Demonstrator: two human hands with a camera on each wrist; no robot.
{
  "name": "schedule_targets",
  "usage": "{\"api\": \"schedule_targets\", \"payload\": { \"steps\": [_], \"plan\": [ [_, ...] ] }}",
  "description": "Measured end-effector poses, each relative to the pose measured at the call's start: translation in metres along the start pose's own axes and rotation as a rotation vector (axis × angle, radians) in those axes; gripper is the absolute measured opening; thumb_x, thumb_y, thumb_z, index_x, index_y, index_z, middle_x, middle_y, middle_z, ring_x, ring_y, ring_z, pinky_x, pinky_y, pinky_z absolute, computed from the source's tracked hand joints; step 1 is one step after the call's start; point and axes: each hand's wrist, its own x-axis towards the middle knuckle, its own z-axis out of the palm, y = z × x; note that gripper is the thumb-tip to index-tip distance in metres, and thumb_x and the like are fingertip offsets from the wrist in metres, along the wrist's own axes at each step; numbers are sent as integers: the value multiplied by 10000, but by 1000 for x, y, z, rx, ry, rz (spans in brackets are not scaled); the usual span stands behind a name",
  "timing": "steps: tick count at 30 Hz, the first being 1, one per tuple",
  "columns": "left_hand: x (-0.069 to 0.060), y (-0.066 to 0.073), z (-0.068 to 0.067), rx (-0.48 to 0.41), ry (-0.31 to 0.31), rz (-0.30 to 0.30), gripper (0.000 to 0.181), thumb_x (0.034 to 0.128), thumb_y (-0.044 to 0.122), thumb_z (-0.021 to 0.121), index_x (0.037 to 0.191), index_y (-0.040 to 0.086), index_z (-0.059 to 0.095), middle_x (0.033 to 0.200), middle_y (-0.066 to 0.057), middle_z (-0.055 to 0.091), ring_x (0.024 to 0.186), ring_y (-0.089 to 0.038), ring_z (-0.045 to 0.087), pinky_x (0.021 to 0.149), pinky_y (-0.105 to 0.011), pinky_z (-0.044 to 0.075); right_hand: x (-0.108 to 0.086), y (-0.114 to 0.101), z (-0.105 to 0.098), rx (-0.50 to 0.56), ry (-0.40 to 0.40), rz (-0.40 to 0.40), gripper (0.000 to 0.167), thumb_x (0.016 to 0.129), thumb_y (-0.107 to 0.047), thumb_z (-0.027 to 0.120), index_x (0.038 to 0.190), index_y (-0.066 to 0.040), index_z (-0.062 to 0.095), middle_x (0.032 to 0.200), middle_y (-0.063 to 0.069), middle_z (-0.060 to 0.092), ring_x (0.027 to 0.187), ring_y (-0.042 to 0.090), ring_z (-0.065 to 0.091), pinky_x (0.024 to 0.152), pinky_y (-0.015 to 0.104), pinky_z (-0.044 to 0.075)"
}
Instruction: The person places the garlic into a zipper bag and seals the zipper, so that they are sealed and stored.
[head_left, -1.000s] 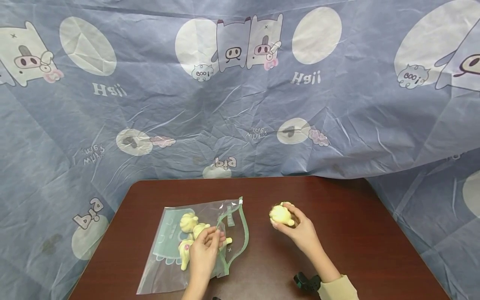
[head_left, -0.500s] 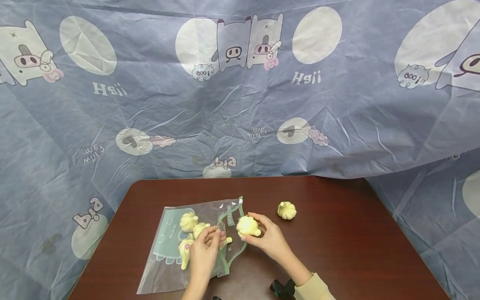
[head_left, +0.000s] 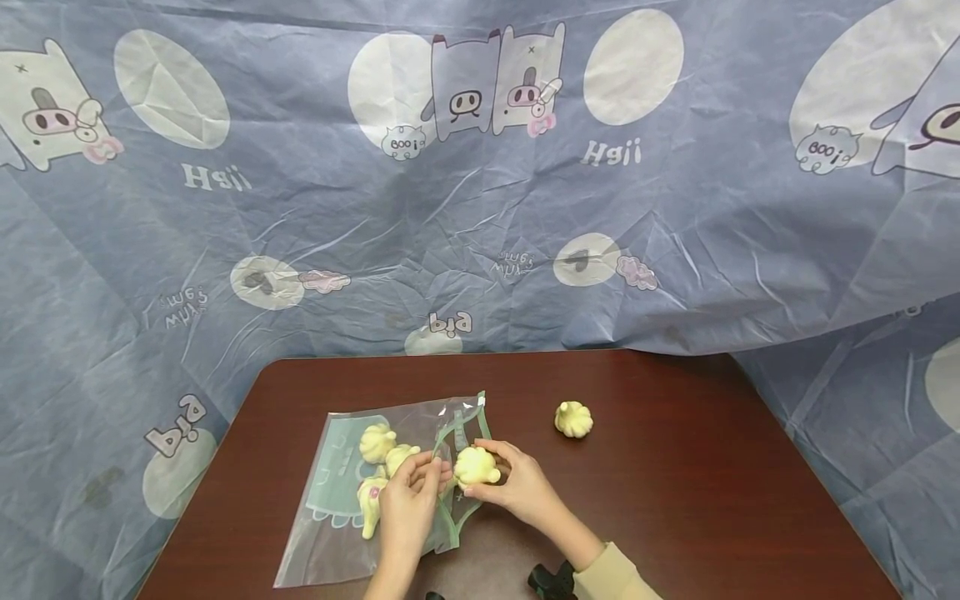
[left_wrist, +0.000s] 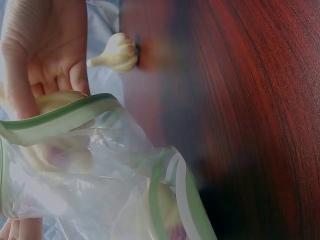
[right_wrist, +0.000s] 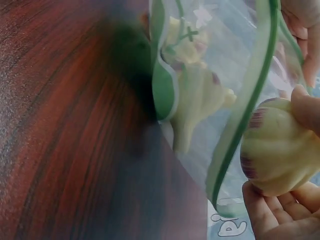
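A clear zip bag (head_left: pixel 318 550) with a green-edged mouth lies on the table in the head view. Several garlic bulbs (head_left: pixel 377 444) are inside it, some partly hidden. My left hand (head_left: pixel 407 504) pinches the upper edge of the bag's mouth and keeps it raised. At that mouth, my right hand (head_left: pixel 528 492) grips another garlic bulb (head_left: pixel 476 467) between thumb and fingers. Purple streaks mark this held garlic bulb (right_wrist: pixel 280 145) in the right wrist view, close beside the green zip strip (right_wrist: pixel 247 105). In the left wrist view, the strip partly covers the held bulb.
One loose garlic bulb (head_left: pixel 573 419) sits on the dark red-brown table (head_left: pixel 675 492), right of the bag. A blue patterned cloth (head_left: pixel 480 208) hangs behind the table. A black wrist device (head_left: pixel 553 581) shows near the right sleeve (head_left: pixel 615 575).
My right hand has carried its garlic bulb leftward to the bag's mouth, uncovering the loose bulb on the table. The left hand stays in place on the bag.
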Motion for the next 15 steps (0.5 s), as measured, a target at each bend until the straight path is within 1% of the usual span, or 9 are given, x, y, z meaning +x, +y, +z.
{"api": "schedule_targets", "payload": {
  "steps": [5, 8, 11, 15],
  "plan": [
    [0, 2, -1, -4, -5, -6, 213, 961, 143, 644, 1093, -21, 675, 904, -127, 763, 766, -174, 752, 671, -176, 587, 5, 2, 3, -38, -86, 6, 707, 790, -274, 840, 1370, -6, 538, 1303, 153, 611, 1129, 319, 656, 883, 276, 569],
    [0, 2, -1, 4, -7, -1, 222, 963, 154, 643, 1093, -22, 673, 904, -130, 762, 760, -178, 752, 676, -194, 593, 9, 1, 6, -76, -141, 13, 719, 793, -288, 837, 1373, 8, 533, 1320, 159, 602, 1130, 308, 653, 870, 286, 571],
    [0, 2, -1, 10, -9, -3, 221, 961, 161, 647, 1086, -19, 673, 904, -127, 763, 760, -182, 751, 676, -203, 596, 13, 0, 9, -150, -178, 15, 718, 778, -311, 846, 1360, -9, 554, 1320, 146, 610, 1087, 238, 652, 827, 244, 554],
    [0, 2, 0, 5, -8, -10, 206, 960, 159, 648, 1070, -14, 676, 907, -125, 763, 766, -173, 751, 669, -190, 591, 18, 0, 14, -246, -234, 17, 694, 761, -329, 855, 1342, -62, 584, 1284, 107, 631, 949, 98, 612, 736, 194, 509]
  ]
}}
